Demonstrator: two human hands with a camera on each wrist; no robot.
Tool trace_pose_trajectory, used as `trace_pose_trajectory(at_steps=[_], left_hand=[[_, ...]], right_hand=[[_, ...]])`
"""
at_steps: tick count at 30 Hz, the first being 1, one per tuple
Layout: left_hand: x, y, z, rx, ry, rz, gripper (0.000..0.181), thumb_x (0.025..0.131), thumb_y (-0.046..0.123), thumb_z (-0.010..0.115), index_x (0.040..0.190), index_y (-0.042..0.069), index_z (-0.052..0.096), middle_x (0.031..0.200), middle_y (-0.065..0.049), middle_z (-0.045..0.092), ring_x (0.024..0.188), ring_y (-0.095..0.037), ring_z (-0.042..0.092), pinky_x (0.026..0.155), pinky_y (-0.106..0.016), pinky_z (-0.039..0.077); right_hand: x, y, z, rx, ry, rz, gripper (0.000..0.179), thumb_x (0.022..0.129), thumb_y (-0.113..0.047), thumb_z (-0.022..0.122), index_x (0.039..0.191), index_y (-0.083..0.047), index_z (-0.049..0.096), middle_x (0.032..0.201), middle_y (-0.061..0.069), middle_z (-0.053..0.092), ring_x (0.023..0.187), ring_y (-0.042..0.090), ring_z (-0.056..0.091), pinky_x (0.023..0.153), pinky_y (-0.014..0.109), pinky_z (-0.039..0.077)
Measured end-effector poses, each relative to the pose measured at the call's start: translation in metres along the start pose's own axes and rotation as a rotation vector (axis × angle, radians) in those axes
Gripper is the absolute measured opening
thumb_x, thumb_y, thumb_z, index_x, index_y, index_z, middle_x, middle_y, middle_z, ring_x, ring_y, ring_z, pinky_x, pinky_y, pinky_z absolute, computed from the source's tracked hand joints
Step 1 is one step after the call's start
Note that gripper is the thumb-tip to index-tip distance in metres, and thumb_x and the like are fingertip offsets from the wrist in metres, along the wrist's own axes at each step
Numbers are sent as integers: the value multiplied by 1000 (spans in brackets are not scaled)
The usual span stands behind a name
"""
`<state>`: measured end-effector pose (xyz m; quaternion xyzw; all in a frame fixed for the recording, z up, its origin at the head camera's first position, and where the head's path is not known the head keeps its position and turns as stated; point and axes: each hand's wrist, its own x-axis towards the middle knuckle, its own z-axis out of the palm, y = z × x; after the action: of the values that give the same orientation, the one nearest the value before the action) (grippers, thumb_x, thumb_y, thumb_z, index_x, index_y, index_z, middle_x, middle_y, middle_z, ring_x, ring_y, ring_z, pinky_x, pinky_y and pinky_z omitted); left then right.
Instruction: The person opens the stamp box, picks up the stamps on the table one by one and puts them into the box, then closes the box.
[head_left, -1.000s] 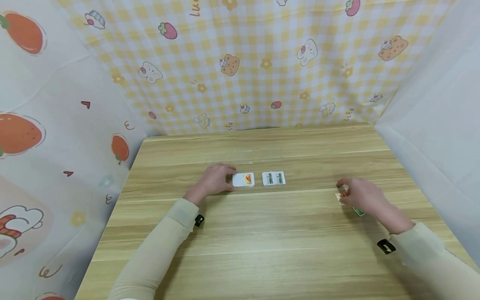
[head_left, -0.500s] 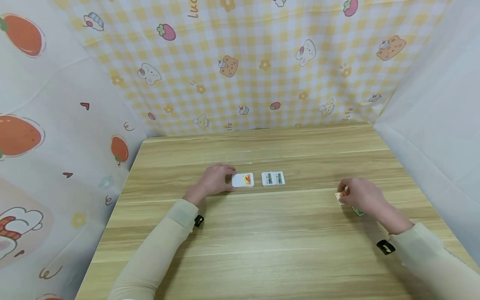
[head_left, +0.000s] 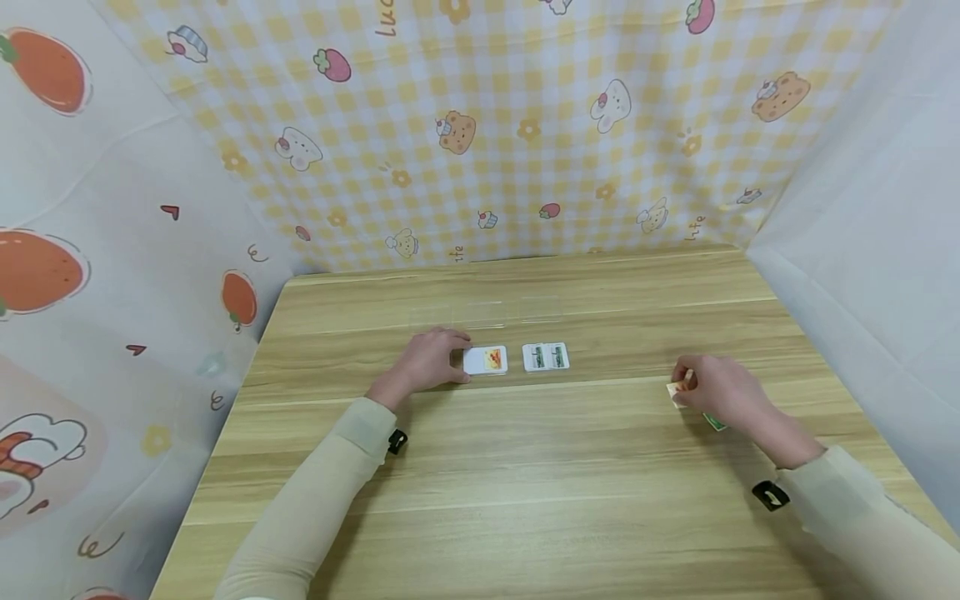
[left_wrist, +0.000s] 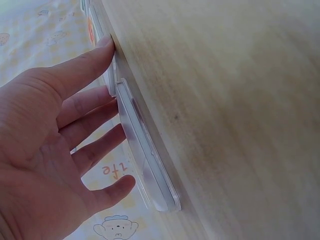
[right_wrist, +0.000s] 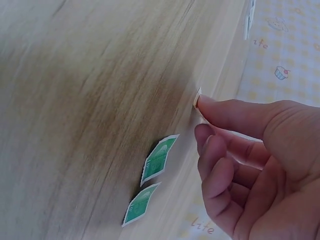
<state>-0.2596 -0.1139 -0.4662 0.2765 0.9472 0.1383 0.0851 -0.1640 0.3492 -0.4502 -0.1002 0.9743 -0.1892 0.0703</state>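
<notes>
At the table's middle, my left hand holds the left end of a flat white case between thumb and fingers. An orange-yellow stamp lies on that case's right half. Another clear-edged case shows beside my fingers in the left wrist view; my hand mostly covers it in the head view. My right hand, at the right of the table, pinches an orange-and-white stamp between thumb and index finger. Two green stamps lie near it in the right wrist view, partly hidden in the head view.
A second flat case with two green-grey stamps lies right of the first. Behind them are three transparent plastic covers in a row. A checked cloth hangs at the table's back edge.
My right fingers have closed together at the orange stamp, which has shifted slightly left. The left hand keeps its place at the white case.
</notes>
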Motion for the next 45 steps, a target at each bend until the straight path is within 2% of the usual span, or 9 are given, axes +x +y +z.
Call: trace_pose_trajectory(at_steps=[6,15,26,34,40,45], left_hand=[[0,-1,1,-3,6,1,56,81,37,86,129,14,70,139,-2,60,130,-29,52,102,-52,43],[-1,1,0,-6,3,6,56,81,35,87,129,12,70,139,-3,61,130,-30,52,103,-51,43],[-1,0,1,0,4,5,56,81,36,86,129,13,70,139,-4,60,130,-31,52,103,-51,43],[-1,0,1,-3,9,4,56,81,36,86,129,13,70,139,-3,60,130,-31,51,104,-51,42],[-2,0,0,-9,9,6,56,81,35,86,129,12,70,139,-3,60,131,-31,51,104,-51,42],[-3,0,-1,-11,7,4,56,81,35,86,129,12,70,139,-3,60,131,-30,50,106,-51,41]], right_hand=[[-1,0,0,18,13,-29,16,79,-12,83,90,-12,70,74,-5,64,62,13,56,53,33,45],[0,-2,-4,84,35,-71,9,86,-7,77,91,-9,71,71,-4,65,58,10,57,52,31,45],[9,-18,-12,195,-32,-35,12,92,-6,71,104,-5,71,73,1,67,58,17,61,51,30,47],[21,-34,-11,242,7,-53,14,92,-7,70,106,-9,74,76,2,70,62,18,64,53,31,49],[32,-46,-7,243,53,-80,14,90,-14,76,104,-15,78,76,-5,71,67,23,67,53,31,46],[40,-57,-2,268,76,-79,15,90,-19,77,105,-18,78,79,-7,73,71,18,68,57,32,48]])
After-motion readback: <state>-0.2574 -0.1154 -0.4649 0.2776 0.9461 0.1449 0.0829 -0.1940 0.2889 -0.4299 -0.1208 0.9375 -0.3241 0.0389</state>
